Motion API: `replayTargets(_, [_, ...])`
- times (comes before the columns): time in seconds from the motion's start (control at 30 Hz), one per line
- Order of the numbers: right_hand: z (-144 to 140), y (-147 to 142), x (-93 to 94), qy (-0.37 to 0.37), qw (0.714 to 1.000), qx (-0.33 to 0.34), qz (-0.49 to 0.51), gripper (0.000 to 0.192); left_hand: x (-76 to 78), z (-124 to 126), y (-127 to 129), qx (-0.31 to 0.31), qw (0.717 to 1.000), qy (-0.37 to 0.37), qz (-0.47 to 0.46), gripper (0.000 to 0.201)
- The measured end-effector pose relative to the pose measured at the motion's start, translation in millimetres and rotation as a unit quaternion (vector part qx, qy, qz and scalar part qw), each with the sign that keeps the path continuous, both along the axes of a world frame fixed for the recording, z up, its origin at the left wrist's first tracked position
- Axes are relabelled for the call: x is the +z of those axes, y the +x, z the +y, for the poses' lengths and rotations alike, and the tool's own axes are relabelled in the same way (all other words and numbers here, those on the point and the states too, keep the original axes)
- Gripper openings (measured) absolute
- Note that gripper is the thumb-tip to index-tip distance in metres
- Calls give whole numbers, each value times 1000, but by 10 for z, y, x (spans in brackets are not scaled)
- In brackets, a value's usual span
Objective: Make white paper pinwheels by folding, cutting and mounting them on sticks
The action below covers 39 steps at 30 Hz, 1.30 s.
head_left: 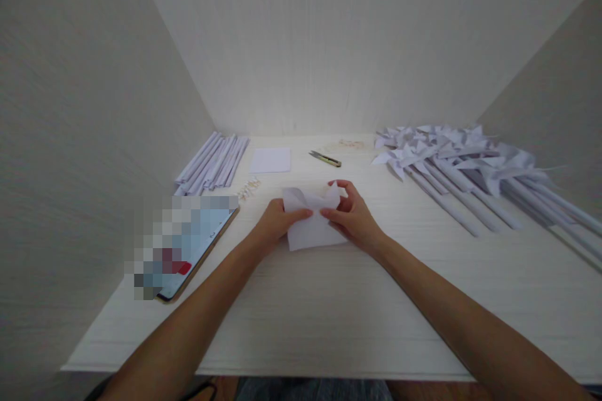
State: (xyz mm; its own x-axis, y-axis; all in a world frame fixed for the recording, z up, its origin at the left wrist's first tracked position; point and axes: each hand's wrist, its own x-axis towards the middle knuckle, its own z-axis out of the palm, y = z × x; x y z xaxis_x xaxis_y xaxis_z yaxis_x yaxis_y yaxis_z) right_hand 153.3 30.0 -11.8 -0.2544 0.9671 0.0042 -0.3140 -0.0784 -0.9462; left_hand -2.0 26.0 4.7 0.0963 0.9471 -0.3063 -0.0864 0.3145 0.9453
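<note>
A white sheet of paper (310, 235) is held up over the middle of the table, its upper edge curled and its right corner bent inward. My left hand (276, 220) is closed on the left side of the sheet, thumb lying across the front. On the other side, my right hand (350, 216) grips the paper with thumb and fingers near the folded corner. The fingers behind the sheet are partly hidden. Beyond the hands lies a pair of thread snips (325, 158), and to its left a flat white square of paper (271, 160).
Several rolled paper sticks (214, 164) are piled at the back left. A phone (200, 254), partly blurred out, rests near the left arm. Small pale bits (249, 188) lie beside the sticks. Many paper pinwheels (437, 153) on sticks cover the right side. Walls enclose the table (329, 313).
</note>
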Motion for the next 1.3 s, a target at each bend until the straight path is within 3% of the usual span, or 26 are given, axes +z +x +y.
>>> replayTargets(0.17, [-12, -20, 10, 33, 994, -25, 99, 50, 5, 58, 8, 172, 979, 31, -101, 19])
replayTargets(0.3, [-67, -81, -17, 97, 995, -4, 2, 35, 18, 58, 46, 226, 961, 48, -151, 19])
replayTargets(0.43, [-128, -176, -39, 124, 987, -11, -100, 14, 18, -3, 110, 224, 960, 66, -152, 20])
replayTargets(0.53, [-135, -200, -22, 99, 987, -36, -120, 6, -7, -43, 142, 200, 967, 82, -132, 20])
replayTargets(0.67, [-112, -189, 0, 63, 990, -80, -95, 9, -66, -58, 167, 191, 973, 99, -81, 21])
replayTargets(0.9, [-93, -189, -17, 33, 992, -101, -71, 16, -139, -67, 217, 184, 974, 125, -52, 22])
replayTargets(1.3, [-94, -194, -3, 13, 985, -153, -82, 21, -149, -94, 271, 168, 976, 140, -18, 23])
